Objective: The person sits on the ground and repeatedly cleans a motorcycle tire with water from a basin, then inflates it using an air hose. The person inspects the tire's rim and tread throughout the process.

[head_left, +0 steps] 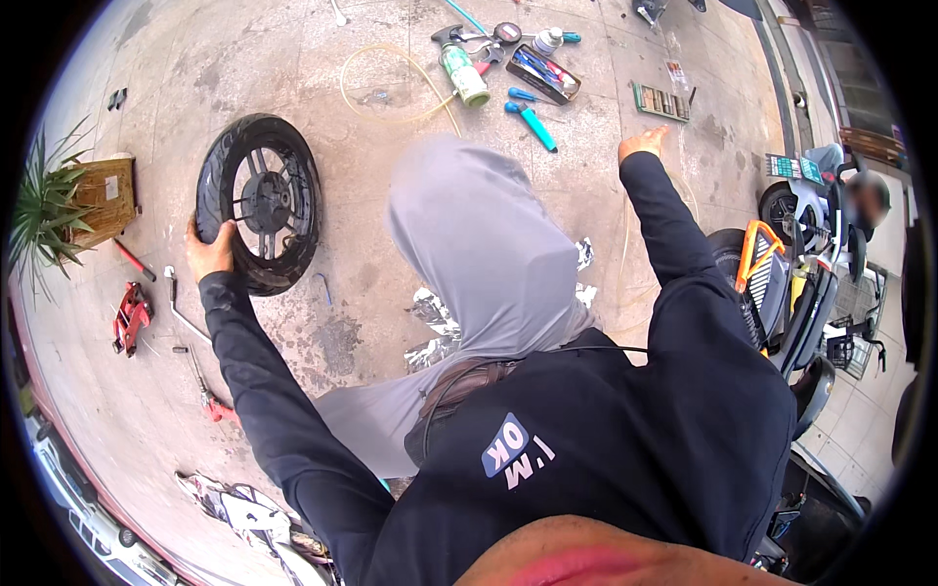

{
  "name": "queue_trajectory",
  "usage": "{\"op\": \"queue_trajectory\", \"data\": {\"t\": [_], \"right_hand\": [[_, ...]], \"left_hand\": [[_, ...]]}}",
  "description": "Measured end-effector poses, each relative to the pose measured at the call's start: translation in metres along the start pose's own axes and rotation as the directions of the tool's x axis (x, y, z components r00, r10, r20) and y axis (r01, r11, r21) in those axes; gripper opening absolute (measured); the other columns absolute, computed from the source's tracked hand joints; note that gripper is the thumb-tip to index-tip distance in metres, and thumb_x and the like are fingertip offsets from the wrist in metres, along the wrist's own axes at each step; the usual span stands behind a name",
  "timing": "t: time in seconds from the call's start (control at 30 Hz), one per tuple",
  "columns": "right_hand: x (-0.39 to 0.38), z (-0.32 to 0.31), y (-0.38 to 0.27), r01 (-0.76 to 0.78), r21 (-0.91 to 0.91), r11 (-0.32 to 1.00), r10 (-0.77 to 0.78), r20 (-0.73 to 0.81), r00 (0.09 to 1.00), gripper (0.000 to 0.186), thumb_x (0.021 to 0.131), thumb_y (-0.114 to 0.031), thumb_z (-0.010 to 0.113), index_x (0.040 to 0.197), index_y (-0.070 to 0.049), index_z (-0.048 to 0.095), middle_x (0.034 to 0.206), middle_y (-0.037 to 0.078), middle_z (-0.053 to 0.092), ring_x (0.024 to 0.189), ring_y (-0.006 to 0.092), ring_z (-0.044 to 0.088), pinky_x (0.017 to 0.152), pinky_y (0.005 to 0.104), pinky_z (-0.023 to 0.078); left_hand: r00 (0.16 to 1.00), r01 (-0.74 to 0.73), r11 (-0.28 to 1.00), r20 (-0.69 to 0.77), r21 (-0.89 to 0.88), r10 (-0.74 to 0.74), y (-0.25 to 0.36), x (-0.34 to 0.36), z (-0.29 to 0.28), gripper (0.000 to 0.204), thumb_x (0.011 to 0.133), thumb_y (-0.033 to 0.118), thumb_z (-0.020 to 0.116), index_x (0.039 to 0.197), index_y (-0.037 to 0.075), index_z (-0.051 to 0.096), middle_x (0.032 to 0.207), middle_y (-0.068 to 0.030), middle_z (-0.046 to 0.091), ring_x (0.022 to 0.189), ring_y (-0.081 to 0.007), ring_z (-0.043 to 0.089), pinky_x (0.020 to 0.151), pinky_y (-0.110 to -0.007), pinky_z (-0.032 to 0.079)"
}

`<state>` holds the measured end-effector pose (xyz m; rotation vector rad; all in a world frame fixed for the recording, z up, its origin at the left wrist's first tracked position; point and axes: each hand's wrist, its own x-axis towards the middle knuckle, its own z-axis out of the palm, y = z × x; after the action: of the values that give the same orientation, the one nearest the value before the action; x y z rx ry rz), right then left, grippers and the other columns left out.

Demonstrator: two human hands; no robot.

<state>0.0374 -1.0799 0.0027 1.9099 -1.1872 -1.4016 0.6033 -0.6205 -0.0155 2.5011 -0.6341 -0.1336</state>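
My left hand (211, 250) is wrapped round the lower left of a black tire on a dark spoked wheel (273, 207), standing out at the left. My right hand (643, 142) is stretched forward on the right, fingers apart and apparently empty, just below a small flat case of parts (660, 102). To its left are a teal-handled tool (535, 127), a tray of screwdrivers (542, 73) and a green-white spray can (464, 76). A clear hose (389, 49) loops on the paving (352, 146).
A potted plant (103, 203), a red floor jack (131, 317), a red-handled bar (135, 260) and a long wrench (188, 322) are at the left. Parked scooters (811, 303) line the right, near a partly visible person (865, 200). White bodywork (244, 513) lies at the lower left.
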Motion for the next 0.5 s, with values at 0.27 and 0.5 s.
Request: {"op": "queue_trajectory", "data": {"t": [0.27, 0.5], "right_hand": [[0.182, -0.011, -0.069, 0.270, 0.888, 0.372, 0.115, -0.333, 0.936, 0.034, 0.084, -0.020, 0.068, 0.118, -0.020, 0.070, 0.111, 0.014, 0.070, 0.105, 0.0338, 0.067, 0.092, 0.0478, 0.053], [0.285, -0.045, -0.088, 0.548, 0.555, 0.625, -0.070, -0.660, 0.748, 0.037, 0.091, -0.009, 0.055, 0.123, -0.023, 0.067, 0.110, 0.011, 0.066, 0.102, 0.0313, 0.068, 0.086, 0.0466, 0.056]], "left_hand": [[0.988, 0.144, 0.924, 0.002, 0.355, -0.155, -0.012, 0.074, -0.014, 0.104, 0.065, 0.052, 0.088, 0.140, -0.008, 0.048, 0.131, -0.0268, 0.061, 0.122, -0.0352, 0.060, 0.106, -0.039, 0.043], [0.972, 0.227, 0.922, -0.015, 0.313, -0.235, -0.002, 0.087, -0.006, 0.105, 0.064, 0.051, 0.089, 0.139, -0.010, 0.049, 0.128, -0.0284, 0.062, 0.118, -0.0352, 0.062, 0.104, -0.040, 0.045]]}}
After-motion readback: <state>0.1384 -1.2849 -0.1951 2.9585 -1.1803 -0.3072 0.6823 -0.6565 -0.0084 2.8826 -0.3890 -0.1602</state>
